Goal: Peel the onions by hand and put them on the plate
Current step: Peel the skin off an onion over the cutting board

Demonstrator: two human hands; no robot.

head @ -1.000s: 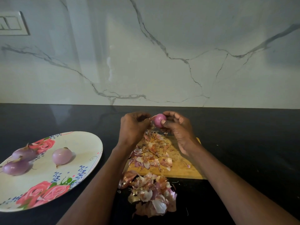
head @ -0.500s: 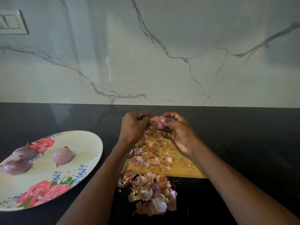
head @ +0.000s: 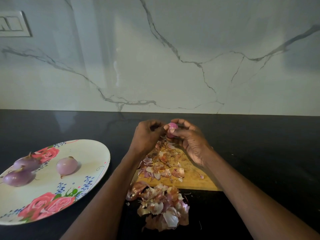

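onion [head: 172, 129] | gripped between left hand [head: 147, 135] and right hand [head: 192, 141]

Onion [head: 172, 129] mostly hidden: right hand [head: 191, 144] wraps its far and lower side, left hand [head: 147, 135] covers its left edge. Left grip fingertips curl out of sight; can't tell whether they pinch skin. Cutting board [head: 194, 179] left edge and far end buried under peels [head: 162, 163] and both forearms. Plate [head: 97, 153] cut off at left frame edge. Wall switch plate [head: 13, 24] cropped too.
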